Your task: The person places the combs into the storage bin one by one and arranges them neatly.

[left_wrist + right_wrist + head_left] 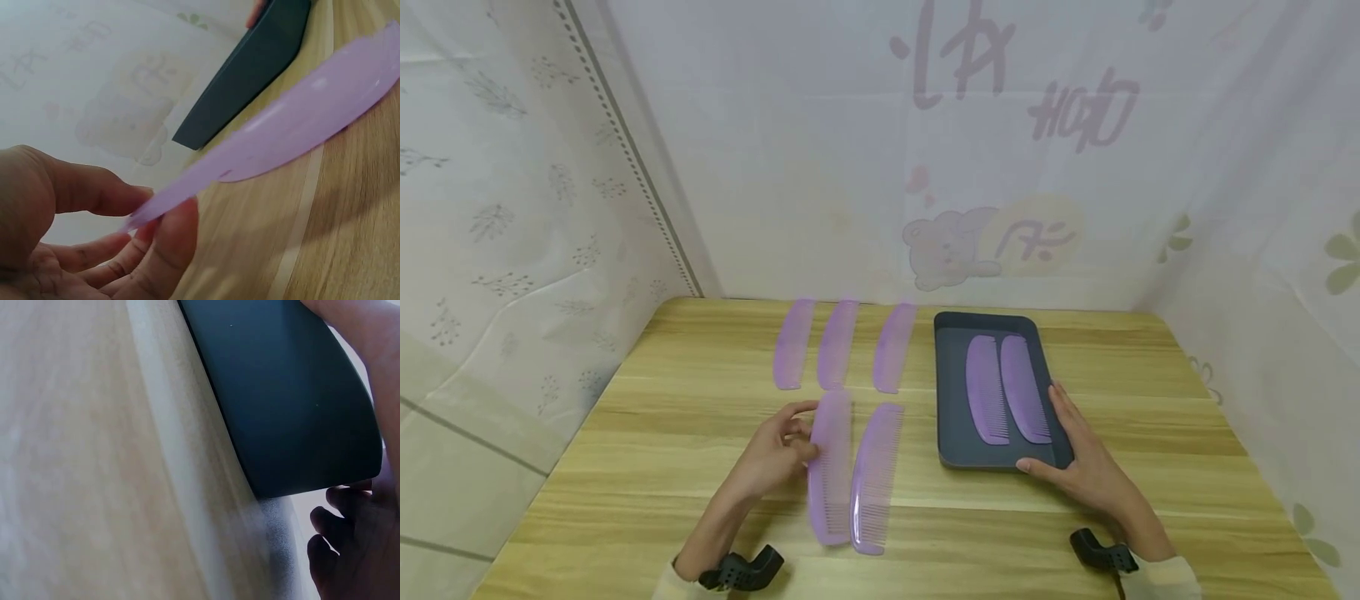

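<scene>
1. A purple comb is pinched at its curved spine between the thumb and fingers of the left hand, left of centre over the wooden bench and toward its near edge.
2. Just to the right, a second comb is laid with its near end close against the pinched one; whether the two touch cannot be told.
3. Three more combs are lined up by the bench's far edge, left of its middle; two combs are set side by side in a dark tray, right of the middle.
4. The tray's near right corner is held by the right hand, thumb at the near wall, fingers spread wide of it along the right wall.
5. The second comb could be dragged askew if caught by its neighbour; the thin spine could be lost from so light a pinch. The tray could be skewed by uneven pressure at one corner.
6. Overlapping purple shapes are hard to separate in the left wrist view. The tray's inside is hidden by its wall in both wrist views. The bench's near edge is cut off, and the far combs' tips are blurred into pale cloth.
</scene>
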Demonstrator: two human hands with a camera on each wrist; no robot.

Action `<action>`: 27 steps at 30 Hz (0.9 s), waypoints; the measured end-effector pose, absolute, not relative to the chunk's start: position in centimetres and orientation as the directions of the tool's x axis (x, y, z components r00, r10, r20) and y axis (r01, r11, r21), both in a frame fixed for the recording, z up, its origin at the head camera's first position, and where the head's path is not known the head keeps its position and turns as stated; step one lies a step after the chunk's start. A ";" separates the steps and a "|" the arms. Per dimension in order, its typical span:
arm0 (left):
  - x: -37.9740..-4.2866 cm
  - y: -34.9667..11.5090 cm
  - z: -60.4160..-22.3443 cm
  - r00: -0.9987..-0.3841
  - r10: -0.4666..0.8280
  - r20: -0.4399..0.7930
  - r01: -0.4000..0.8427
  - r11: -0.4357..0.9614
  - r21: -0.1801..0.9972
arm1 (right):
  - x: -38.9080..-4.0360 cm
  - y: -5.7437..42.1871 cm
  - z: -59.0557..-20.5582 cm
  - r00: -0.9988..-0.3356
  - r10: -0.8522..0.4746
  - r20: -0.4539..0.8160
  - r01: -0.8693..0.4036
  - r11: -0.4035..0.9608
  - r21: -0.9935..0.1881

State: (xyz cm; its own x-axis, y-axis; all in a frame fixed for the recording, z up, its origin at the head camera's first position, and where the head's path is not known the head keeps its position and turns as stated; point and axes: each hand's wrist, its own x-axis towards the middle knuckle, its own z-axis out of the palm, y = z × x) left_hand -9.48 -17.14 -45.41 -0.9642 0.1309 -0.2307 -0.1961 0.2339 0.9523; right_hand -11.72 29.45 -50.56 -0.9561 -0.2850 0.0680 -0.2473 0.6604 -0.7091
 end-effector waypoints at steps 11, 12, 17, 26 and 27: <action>-10.2 -17.0 -44.8 -0.969 0.115 -0.221 -0.199 0.175 0.964 | -11.8 29.4 -50.8 -0.953 -0.291 0.080 -0.259 0.654 -0.710; -10.2 -17.0 -44.7 -0.969 0.119 -0.217 -0.195 0.173 0.966 | -11.8 29.4 -50.8 -0.953 -0.291 0.081 -0.260 0.654 -0.710; -10.5 -17.0 -44.4 -0.969 0.124 -0.213 -0.193 0.158 0.968 | -11.8 29.4 -50.8 -0.953 -0.290 0.087 -0.264 0.656 -0.707; -11.0 -16.5 -43.9 -0.972 0.117 -0.204 -0.190 0.114 0.975 | -11.8 29.4 -50.9 -0.953 -0.287 0.093 -0.267 0.659 -0.703; -11.1 -16.5 -43.9 -0.973 0.116 -0.201 -0.188 0.112 0.976 | -11.8 29.4 -50.9 -0.954 -0.285 0.092 -0.265 0.663 -0.700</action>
State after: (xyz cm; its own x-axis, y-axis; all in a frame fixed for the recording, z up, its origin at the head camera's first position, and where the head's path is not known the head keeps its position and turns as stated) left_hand -11.08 -16.46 -43.89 -0.9728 0.1159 -0.2006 -0.1878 0.1125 0.9757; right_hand -11.76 29.44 -50.86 -0.9543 -0.2845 0.0918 -0.2649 0.6627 -0.7005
